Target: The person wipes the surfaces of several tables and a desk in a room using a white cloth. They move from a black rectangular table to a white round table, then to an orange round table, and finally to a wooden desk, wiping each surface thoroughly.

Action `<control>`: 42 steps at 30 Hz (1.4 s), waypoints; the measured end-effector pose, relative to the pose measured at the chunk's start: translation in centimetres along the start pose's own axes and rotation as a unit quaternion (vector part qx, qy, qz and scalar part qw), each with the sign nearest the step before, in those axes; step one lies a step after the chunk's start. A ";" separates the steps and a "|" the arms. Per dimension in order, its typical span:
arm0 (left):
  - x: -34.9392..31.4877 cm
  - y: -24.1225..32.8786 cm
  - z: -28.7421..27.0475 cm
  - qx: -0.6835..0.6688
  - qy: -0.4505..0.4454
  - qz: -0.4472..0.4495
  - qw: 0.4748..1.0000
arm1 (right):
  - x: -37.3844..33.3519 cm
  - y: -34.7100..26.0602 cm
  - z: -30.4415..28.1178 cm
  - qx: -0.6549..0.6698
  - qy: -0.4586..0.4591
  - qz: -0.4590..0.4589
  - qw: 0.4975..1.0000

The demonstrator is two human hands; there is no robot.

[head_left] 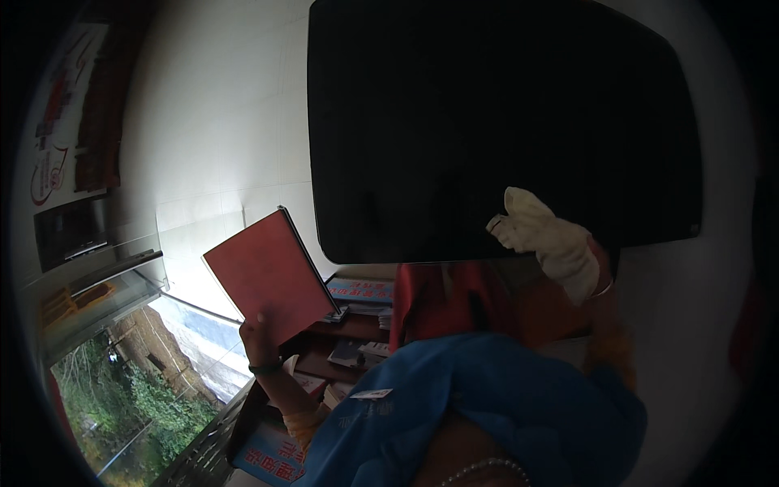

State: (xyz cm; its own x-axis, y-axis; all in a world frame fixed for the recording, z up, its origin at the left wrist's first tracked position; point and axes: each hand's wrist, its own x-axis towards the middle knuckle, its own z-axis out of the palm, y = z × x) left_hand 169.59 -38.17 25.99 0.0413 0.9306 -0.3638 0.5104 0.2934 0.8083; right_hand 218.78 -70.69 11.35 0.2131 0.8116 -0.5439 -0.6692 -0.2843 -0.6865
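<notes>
My left hand [258, 339] grips a flat red folder or hardcover book [266, 272] with a dark edge, tilted upright out to the left, its thumb on the red face. In my right hand [601, 258] is a crumpled white cloth [542, 235], which covers most of the fingers. The cloth lies in front of the lower right part of a large black glossy panel [495, 122], like a screen. Whether it touches the panel I cannot tell.
Below the panel, dark red shelves [345, 329] hold booklets [361, 352] and blue printed boards [361, 290]. Red fabric [414, 304] hangs beside them. At lower left, a window [138, 390] shows trees outside. A pale wall [211, 105] rises behind.
</notes>
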 end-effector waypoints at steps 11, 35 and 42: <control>4.9 -0.3 -1.3 -0.024 -0.061 -0.039 0.997 | 4.4 4.2 -4.4 -0.749 0.333 -0.231 0.525; 22.4 7.3 -2.0 -0.007 -0.139 0.076 0.987 | 13.4 12.3 21.2 -0.664 0.003 -0.460 0.590; 27.7 12.5 12.6 -0.074 -0.262 0.121 0.955 | -2.0 17.7 7.0 -0.434 0.376 -0.111 0.811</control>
State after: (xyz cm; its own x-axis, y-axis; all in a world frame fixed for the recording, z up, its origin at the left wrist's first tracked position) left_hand 187.96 -11.45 20.19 0.5863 0.7493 -0.3078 0.3063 0.1467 0.9406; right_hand 201.55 -73.81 3.65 0.8527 0.4434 -0.2762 0.1284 -0.6904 -0.7119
